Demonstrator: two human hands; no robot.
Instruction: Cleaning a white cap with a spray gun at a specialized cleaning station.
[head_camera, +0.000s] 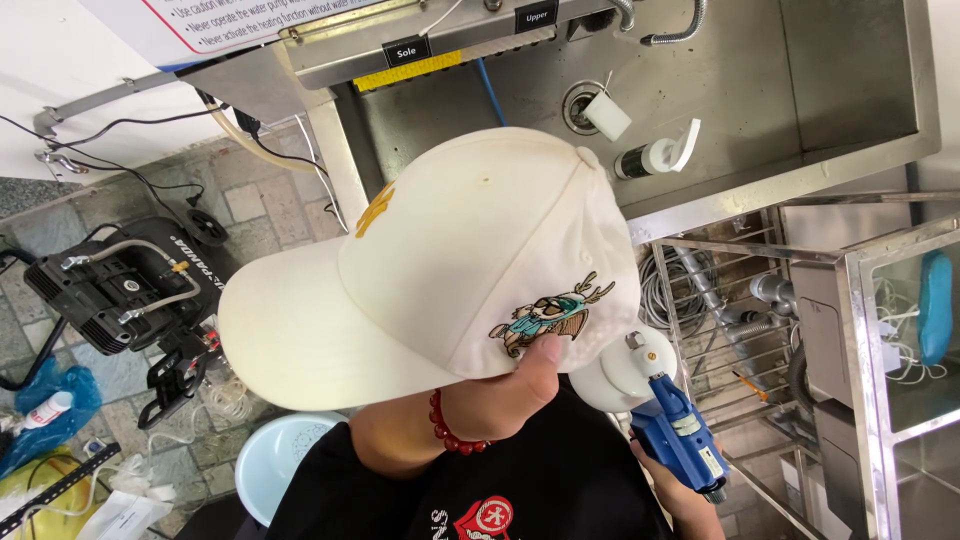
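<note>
A cream baseball cap (440, 260) fills the middle of the view, its crown up, its brim pointing left and an embroidered teal and brown figure near its lower right edge. The left hand (500, 395) holds it from below, thumb on the embroidery. Just to the right, a blue power tool (680, 440) with a round white pad sits in the right hand (690, 500), the pad beside the cap's edge.

Your left hand (520, 385) is up with the thumb pressed flat and the other fingers tucked out of sight. A red bead band sits on that wrist. Your right hand (685, 490) is low, fingers closed tight.
</note>
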